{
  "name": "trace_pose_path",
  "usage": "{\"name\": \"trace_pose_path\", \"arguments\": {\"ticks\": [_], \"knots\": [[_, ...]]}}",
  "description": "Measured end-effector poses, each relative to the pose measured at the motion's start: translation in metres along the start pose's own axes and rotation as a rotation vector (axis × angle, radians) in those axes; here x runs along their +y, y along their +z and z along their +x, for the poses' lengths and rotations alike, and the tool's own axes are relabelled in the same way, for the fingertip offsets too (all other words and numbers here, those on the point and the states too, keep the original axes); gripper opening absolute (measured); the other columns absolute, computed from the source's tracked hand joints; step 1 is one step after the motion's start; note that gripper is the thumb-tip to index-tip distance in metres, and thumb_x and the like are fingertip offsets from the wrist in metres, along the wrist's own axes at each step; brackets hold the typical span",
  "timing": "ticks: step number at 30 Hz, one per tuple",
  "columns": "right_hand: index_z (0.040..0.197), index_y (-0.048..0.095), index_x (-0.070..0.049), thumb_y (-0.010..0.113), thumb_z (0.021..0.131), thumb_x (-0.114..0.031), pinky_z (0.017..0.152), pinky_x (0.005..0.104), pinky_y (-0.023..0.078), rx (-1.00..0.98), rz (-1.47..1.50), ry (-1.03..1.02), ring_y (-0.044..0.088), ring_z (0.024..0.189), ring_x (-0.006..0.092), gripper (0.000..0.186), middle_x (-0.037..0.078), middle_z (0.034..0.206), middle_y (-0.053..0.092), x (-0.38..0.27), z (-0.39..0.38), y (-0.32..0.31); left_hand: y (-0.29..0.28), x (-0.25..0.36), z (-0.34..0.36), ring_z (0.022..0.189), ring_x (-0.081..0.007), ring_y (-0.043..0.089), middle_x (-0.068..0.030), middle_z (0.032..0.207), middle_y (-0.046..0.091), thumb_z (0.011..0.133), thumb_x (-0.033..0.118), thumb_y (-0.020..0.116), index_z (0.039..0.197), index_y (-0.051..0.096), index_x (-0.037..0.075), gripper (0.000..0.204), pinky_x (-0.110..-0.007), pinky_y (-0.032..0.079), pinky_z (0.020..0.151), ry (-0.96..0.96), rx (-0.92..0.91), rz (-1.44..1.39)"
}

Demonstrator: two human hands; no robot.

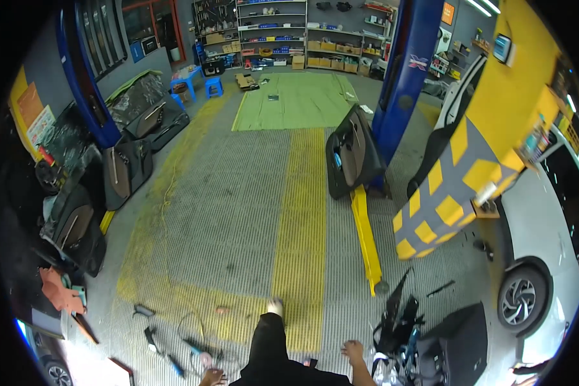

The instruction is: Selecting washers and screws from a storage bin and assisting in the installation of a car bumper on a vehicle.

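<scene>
My left hand (pixel 213 377) hangs at the lower edge, its fingers loosely apart and nothing visible in them. Beyond it on the floor lie a pinkish-blue power tool (pixel 201 356) with cables and a blue-handled tool (pixel 175 365). My right hand (pixel 352 352) is held low to the right of my leg, fingers spread and holding nothing. Nearest to it is a heap of black and clear plastic parts (pixel 392 350) on the floor, apart from the hand. My leg in dark trousers (pixel 268 341) reaches forward between the hands.
A blue lift post (pixel 405 83) with a yellow arm (pixel 367 241) stands right, a car door panel (pixel 352 154) leaning on it. More door panels (pixel 123 170) line the left. A yellow-grey pillar (pixel 457 161) and white car (pixel 547 257) are right; a green mat (pixel 296 103) lies ahead.
</scene>
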State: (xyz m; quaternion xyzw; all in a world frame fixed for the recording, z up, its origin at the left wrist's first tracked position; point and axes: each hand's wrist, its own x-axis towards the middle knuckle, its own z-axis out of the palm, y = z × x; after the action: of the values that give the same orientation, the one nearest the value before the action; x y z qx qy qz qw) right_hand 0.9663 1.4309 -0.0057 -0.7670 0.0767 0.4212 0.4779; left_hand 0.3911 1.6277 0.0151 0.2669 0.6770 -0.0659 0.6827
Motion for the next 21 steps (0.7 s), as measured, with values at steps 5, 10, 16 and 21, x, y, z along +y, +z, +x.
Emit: {"name": "trace_pose_path", "arguments": {"ticks": [5,10,16,21], "knots": [[0.121,0.057,0.004,0.066,0.088,-0.013,0.072,0.0422,0.061,-0.177,0.057,-0.047,0.070,0.084,0.0299,0.038,0.018,0.099,0.065,-0.243,0.159,0.165,-0.134,0.196,0.043,0.094,-0.0236,0.070,-0.0082,0.103,0.068,0.099,0.022,0.048,0.110,0.063,0.004,0.026,-0.038,0.054,0.075,0.091,0.200,0.005],[0.121,0.055,-0.001,0.069,0.091,-0.027,0.096,0.0511,0.054,-0.313,0.803,0.200,0.061,0.108,0.0345,0.042,0.022,0.112,0.058,-0.417,0.208,0.258,-0.050,0.533,0.182,0.111,-0.0253,0.068,-0.0113,0.120,0.071,0.096,0.021,0.048,0.114,0.071,0.000,0.036,-0.043,0.055,0.088,0.091,0.397,-0.149],[0.109,0.066,-0.002,0.062,0.089,-0.022,0.084,0.0485,0.057,-0.198,-1.233,-0.146,0.069,0.092,0.0361,0.029,0.023,0.098,0.067,-0.458,0.355,0.297,0.134,1.106,0.184,0.079,-0.0194,0.068,-0.0111,0.088,0.071,0.097,0.020,0.062,0.118,0.064,-0.004,0.032,-0.031,0.055,0.075,1.035,0.155,0.298],[0.105,0.076,-0.006,0.063,0.091,-0.031,0.080,0.0368,0.057,0.001,0.018,0.551,0.070,0.087,0.0232,0.031,0.009,0.094,0.073,-0.481,0.492,0.379,0.223,1.392,0.206,0.089,-0.0181,0.069,-0.0134,0.097,0.073,0.100,0.019,0.058,0.121,0.062,-0.006,0.033,-0.032,0.055,0.079,1.224,0.005,0.258]]}}
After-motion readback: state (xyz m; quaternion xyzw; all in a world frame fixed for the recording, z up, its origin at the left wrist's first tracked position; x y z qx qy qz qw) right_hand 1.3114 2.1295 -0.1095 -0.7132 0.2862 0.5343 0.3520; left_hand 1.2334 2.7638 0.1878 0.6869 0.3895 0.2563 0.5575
